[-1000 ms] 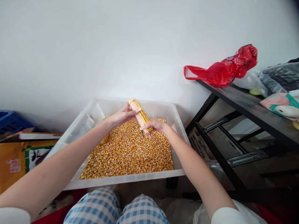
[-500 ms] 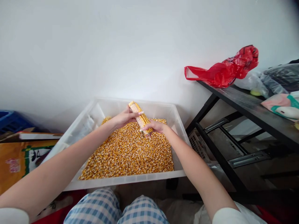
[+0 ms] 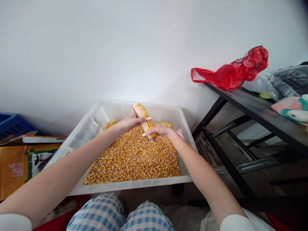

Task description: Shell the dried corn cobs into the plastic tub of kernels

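Note:
An ear of corn (image 3: 141, 111), partly stripped so that pale bare cob shows along one side, is held tilted above a bin of kernels. My left hand (image 3: 132, 121) grips its upper part, the thumb stretched across the front. Around the lower end closes my right hand (image 3: 157, 129), with its thumb on the cob. Loose yellow corn kernels (image 3: 134, 160) lie heaped in the translucent plastic bin (image 3: 125, 185) beneath both hands. Another ear of corn (image 3: 111, 123) appears to rest at the back left of the heap, partly covered by my left forearm.
To the right stands a black table frame (image 3: 255, 112) carrying a red plastic bag (image 3: 231, 75) and other bags. A blue crate (image 3: 14, 126) and an orange package (image 3: 14, 170) sit left of the bin. Behind the bin rises a white wall (image 3: 144, 48).
My left thumb has shifted slightly right across the ear of corn, and the ear has turned a little in my hands. Both hands keep their hold over the bin.

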`<control>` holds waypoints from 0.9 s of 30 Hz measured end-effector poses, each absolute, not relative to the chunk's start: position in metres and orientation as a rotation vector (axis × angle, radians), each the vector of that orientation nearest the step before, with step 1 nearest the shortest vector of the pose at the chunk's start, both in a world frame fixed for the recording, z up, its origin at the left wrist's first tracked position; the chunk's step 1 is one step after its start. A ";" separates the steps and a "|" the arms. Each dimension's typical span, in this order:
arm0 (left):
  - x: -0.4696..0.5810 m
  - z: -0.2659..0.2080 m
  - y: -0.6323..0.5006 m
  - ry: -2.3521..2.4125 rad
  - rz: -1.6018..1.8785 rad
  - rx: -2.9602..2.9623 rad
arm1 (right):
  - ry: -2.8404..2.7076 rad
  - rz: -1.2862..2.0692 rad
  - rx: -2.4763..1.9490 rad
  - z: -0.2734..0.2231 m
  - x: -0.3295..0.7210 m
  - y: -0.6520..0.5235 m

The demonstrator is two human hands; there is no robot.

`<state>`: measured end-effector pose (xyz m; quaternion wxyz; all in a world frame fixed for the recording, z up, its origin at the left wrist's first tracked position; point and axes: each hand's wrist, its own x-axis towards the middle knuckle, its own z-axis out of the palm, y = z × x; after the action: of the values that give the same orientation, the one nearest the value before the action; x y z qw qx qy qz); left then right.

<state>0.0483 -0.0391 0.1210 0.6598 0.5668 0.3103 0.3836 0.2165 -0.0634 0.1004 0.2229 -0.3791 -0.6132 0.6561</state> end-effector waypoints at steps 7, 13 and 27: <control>0.037 0.126 -0.036 0.558 0.751 1.359 | -1.711 1.879 -0.998 0.099 0.220 -0.064; 0.036 0.127 -0.038 0.433 0.709 1.338 | -1.685 1.861 -0.959 0.100 0.220 -0.063; 0.045 0.115 -0.037 0.560 0.718 1.440 | -1.771 1.633 -1.048 0.105 0.216 -0.063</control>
<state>0.0454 -0.0367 0.1149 0.6587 0.6359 0.2472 0.3172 0.2162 -0.0632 0.1045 0.2546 -0.3857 -0.6519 0.6012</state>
